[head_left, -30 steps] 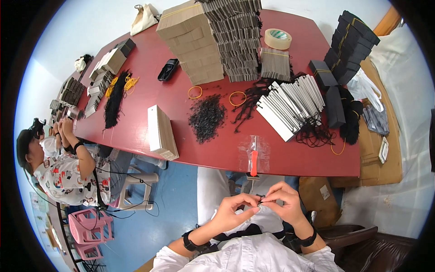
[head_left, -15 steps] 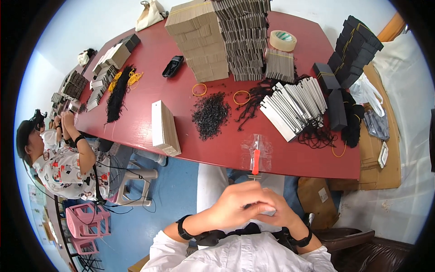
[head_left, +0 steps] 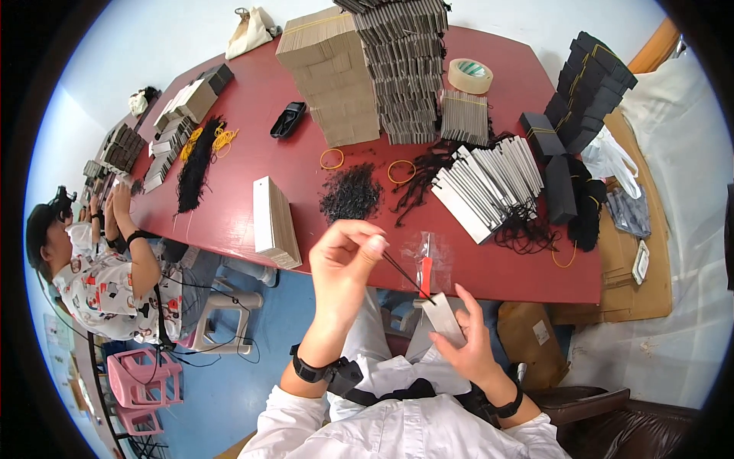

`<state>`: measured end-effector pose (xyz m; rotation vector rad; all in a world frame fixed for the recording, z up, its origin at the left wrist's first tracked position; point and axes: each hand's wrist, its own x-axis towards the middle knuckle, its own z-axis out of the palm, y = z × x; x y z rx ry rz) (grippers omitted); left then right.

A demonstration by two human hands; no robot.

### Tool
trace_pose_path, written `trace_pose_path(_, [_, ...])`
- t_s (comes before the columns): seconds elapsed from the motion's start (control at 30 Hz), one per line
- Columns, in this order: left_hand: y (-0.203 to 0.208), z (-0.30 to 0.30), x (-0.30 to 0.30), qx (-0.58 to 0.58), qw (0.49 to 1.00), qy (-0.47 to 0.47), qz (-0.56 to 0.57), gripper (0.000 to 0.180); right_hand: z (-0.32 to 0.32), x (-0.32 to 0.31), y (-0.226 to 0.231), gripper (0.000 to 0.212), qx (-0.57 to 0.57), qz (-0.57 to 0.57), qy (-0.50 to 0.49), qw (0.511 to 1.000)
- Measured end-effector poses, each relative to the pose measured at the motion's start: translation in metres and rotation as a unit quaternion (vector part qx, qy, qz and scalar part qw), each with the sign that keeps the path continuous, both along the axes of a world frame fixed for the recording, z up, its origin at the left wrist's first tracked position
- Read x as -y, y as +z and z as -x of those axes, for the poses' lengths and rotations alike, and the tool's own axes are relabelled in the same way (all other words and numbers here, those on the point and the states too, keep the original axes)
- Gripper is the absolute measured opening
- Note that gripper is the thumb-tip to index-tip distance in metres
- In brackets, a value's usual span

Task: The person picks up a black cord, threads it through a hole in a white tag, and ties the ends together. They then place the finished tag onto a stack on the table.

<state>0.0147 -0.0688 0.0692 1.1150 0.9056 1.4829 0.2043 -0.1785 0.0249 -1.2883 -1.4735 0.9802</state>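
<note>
A black cord (head_left: 399, 268) is pinched between the thumb and fingertips of my raised left hand (head_left: 340, 264). It stretches down to the upper end of a small pale grey card piece (head_left: 445, 320). My right hand (head_left: 470, 340) holds that card at its side with the thumb, some fingers spread out. Just beyond, a tool with an orange-red handle (head_left: 426, 275) lies on clear plastic film (head_left: 442, 264) at the table's near edge. Past my left hand is a heap of small black pieces (head_left: 348, 195).
On the red table (head_left: 252, 157) stand a white-faced block of cards (head_left: 274, 222), tall cardboard stacks (head_left: 329, 84), a tape roll (head_left: 470, 76) and corded white cards (head_left: 489, 187). Black boxes (head_left: 585, 92) rise at the right. A co-worker (head_left: 99, 260) sits at the left.
My hands were together near my body. My left hand has moved up and left, drawing the cord out, while my right hand keeps the card lower down. The view has shifted slightly.
</note>
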Motion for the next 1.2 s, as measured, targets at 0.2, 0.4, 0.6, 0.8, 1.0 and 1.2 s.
trace_pose_path(0.2, [-0.027, 0.008, -0.031, -0.076, 0.996, 0.040, 0.006, 0.012, -0.036, -0.037, -0.002, 0.013, 0.116, 0.012, -0.056, 0.992])
trace_pose_path(0.4, [-0.058, -0.002, -0.051, -0.203, 0.979, -0.035, -0.009, 0.015, -0.036, -0.108, 0.005, 0.017, 0.392, -0.172, -0.150, 0.891])
trace_pose_path(0.6, [-0.047, -0.002, -0.038, -0.448, 0.894, -0.005, 0.016, 0.013, -0.030, -0.142, -0.005, 0.029, 0.544, -0.149, -0.180, 0.806])
trace_pose_path(0.8, [-0.050, 0.003, -0.077, -0.573, 0.807, 0.116, -0.088, 0.008, -0.038, -0.140, 0.002, 0.032, 0.498, -0.153, -0.202, 0.829])
trace_pose_path(1.0, [-0.061, -0.004, -0.115, -0.632, 0.758, 0.115, -0.112, 0.011, -0.083, -0.126, 0.011, 0.018, 0.435, -0.115, -0.242, 0.860])
trace_pose_path(1.2, [-0.064, -0.006, -0.117, -0.683, 0.715, 0.120, -0.093, 0.016, -0.121, -0.114, 0.012, 0.014, 0.401, -0.060, -0.296, 0.865])
